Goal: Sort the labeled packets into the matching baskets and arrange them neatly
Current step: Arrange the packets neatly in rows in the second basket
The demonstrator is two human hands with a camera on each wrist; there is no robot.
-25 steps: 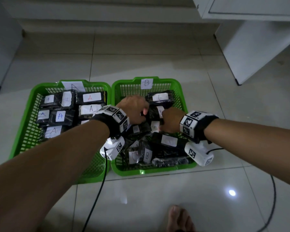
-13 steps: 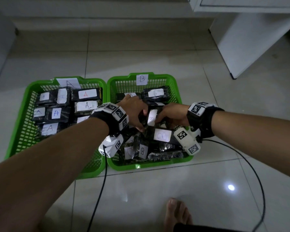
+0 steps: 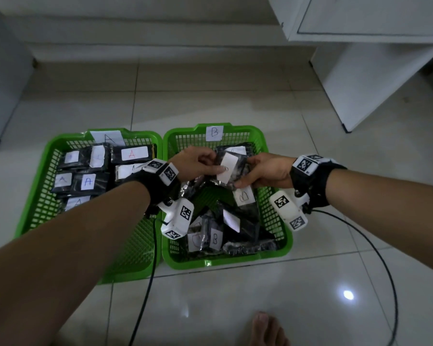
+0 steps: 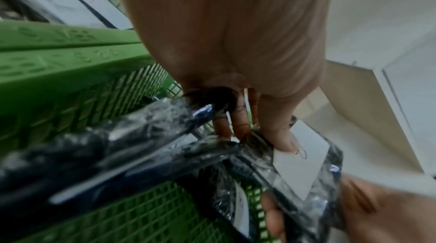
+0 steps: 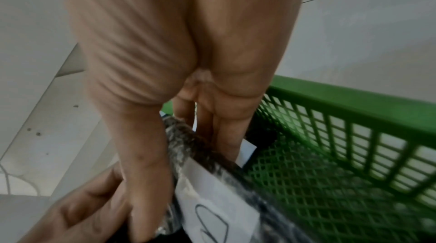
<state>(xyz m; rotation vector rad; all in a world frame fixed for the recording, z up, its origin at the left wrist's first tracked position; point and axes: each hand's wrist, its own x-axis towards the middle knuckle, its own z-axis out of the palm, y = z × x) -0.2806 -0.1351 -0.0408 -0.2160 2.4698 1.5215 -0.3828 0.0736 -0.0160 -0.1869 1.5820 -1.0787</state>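
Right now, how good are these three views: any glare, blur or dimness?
Head view: dim but sharp, with a glare spot on the floor tiles and wide-angle bending at the edges. Left wrist view: the basket and packets are smeared by blur. Right wrist view: softer blur, the packet label only partly readable.

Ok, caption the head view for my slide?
Both hands, left hand and right hand, hold a labeled packet above basket B.
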